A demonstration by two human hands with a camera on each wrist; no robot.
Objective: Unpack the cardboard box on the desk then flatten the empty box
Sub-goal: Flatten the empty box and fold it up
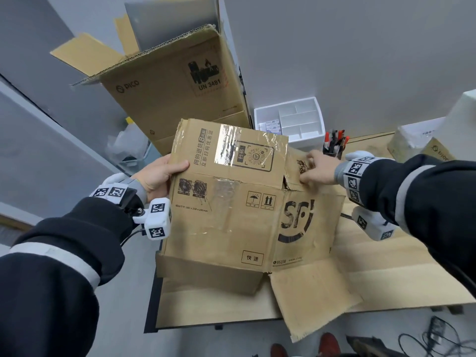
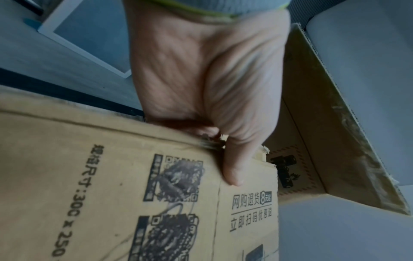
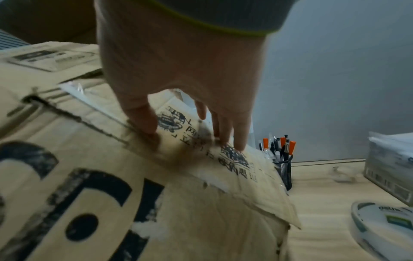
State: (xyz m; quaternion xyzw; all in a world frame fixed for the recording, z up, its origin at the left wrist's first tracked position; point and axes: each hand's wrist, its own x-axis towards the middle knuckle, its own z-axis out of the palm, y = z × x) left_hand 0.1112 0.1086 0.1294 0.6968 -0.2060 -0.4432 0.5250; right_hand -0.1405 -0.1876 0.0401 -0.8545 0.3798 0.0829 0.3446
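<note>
I have the SF courier box [image 1: 231, 202] collapsed flat and lying across the near left corner of the wooden worktop [image 1: 386, 266], its left edge hanging past the worktop's edge and its flaps splayed toward me. My left hand [image 1: 159, 173] pinches the box's left edge at the crease below the far flap: the thumb [image 2: 232, 169] lies on the printed face beside the scribbled-over QR codes, and the other fingers are hidden under the board. My right hand [image 1: 318, 168] rests on the smaller far flap at the right, fingers [image 3: 239, 134] spread and nearly straight, their tips pressing the printed cardboard down, with the thumb set apart close to the fold line. Nothing is curled into that hand.

Behind the flattened box a tall PICO carton [image 1: 175, 83] stands open, its top flaps sticking out. To its right sits a white divided tray [image 1: 291, 119], and just in front of that a black mesh pen holder [image 1: 333, 145] with orange-capped pens, close to my right fingertips. A white tape roll [image 3: 384, 227] lies on the worktop well to the right, near a wrapped white package [image 3: 393, 164].
</note>
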